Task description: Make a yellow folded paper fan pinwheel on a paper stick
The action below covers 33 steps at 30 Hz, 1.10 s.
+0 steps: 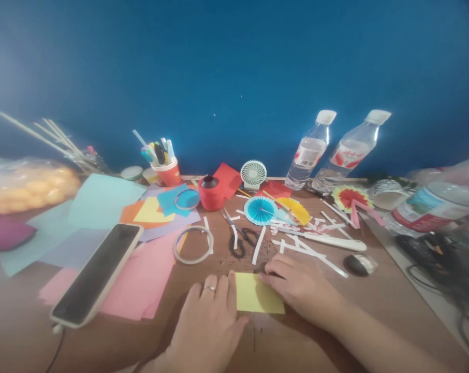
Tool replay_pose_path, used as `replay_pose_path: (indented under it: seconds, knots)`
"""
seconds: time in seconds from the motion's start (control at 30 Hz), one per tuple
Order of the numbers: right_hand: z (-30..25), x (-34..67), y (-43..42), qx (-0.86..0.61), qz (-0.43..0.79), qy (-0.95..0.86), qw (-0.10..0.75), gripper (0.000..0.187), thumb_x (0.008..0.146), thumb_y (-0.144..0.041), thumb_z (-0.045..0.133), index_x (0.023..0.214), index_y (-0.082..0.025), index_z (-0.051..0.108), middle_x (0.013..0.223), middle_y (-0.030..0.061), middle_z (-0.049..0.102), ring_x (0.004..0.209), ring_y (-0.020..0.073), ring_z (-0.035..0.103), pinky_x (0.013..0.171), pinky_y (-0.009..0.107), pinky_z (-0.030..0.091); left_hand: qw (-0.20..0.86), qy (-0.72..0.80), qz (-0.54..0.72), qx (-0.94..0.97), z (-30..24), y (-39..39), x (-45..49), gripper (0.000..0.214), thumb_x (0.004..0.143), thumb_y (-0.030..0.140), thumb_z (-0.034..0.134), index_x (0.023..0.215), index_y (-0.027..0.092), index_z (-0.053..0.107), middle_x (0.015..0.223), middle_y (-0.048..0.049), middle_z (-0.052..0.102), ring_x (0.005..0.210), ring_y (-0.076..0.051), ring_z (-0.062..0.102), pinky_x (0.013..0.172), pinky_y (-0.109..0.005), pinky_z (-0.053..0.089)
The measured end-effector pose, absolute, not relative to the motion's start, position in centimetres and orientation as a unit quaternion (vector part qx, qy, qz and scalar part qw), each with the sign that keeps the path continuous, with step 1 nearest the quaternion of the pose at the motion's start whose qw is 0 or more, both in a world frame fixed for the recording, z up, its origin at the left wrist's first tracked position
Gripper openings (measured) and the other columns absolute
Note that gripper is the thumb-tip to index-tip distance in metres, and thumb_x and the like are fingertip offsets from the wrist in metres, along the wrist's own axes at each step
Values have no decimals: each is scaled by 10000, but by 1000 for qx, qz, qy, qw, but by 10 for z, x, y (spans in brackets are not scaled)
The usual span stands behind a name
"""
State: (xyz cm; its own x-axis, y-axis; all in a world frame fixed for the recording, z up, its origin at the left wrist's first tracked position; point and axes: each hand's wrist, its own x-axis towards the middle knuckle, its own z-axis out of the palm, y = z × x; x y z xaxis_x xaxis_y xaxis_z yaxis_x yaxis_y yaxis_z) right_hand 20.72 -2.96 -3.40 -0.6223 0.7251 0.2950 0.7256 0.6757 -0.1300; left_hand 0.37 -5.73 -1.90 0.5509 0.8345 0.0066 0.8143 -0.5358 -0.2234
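Note:
A small yellow sheet of paper [255, 295] lies flat on the brown table [308, 342] in front of me. My left hand [207, 321], a ring on one finger, rests flat on the table with its fingers stretched out against the sheet's left edge. My right hand [300, 287] lies palm down on the sheet's upper right corner, fingertips pressing along the top edge. Neither hand grips anything.
Black scissors [240, 238], white paper strips [312, 248], folded paper fans [260, 210], tape rings [193, 244], a red cup [211, 194], a small fan [253, 174], two water bottles [310, 150], a pen cup [166, 166], coloured sheets [141, 280] and a phone [97, 272] crowd the table.

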Motion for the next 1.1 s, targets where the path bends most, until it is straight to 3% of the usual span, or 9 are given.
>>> replay_pose_path:
  seconds: [0.13,0.27,0.43,0.73,0.93,1.03,1.1]
  knots:
    - [-33,207,-30,-411,-1,-893,181,243,858,-181,368,702,-160,554,706,31,534,682,120,472,569,230,348,77,-452,16,-889,-22,-54,5,468,789,354,373,1178,104,445,1023,-126,513,931,-268,433,718,-396,377]
    - [-34,206,-30,-408,-1,-895,182,259,861,-177,349,709,-158,558,701,37,534,690,124,476,571,231,355,39,-358,-5,-933,-24,-49,8,489,780,202,349,1262,126,323,1222,-100,410,1072,-234,364,886,-355,303]
    - [-34,207,-29,-390,5,-908,152,187,814,-127,406,717,-155,564,739,52,547,747,156,473,585,260,349,13,-351,14,-936,-23,-46,10,523,763,205,372,1267,85,303,1144,-133,468,994,-240,410,861,-380,313]
    - [-24,220,-24,-385,134,-893,190,161,693,-76,472,729,-173,596,726,35,549,727,137,480,620,244,370,-32,-370,12,-928,-12,-41,11,524,746,246,404,1252,129,334,1061,-98,496,908,-225,423,869,-407,279]
    - [-20,216,-24,-385,133,-895,184,293,745,-120,462,995,-226,570,796,30,562,749,137,473,625,250,355,-38,-364,10,-931,-12,-39,10,513,747,264,404,1241,136,345,1028,-95,508,926,-225,420,890,-427,249]
    - [-23,212,-24,-399,93,-895,178,170,783,-181,456,801,-203,624,738,31,552,712,136,457,612,260,333,-27,-355,-1,-935,-14,-39,10,524,746,269,407,1248,136,336,1045,-101,507,953,-233,417,901,-437,233]
    - [-26,212,-24,-408,73,-891,185,190,772,-182,474,630,-176,599,673,26,538,690,130,446,616,263,322,-13,-363,-7,-932,-16,-41,9,524,742,266,412,1243,126,347,1032,-106,513,949,-237,424,897,-436,238]
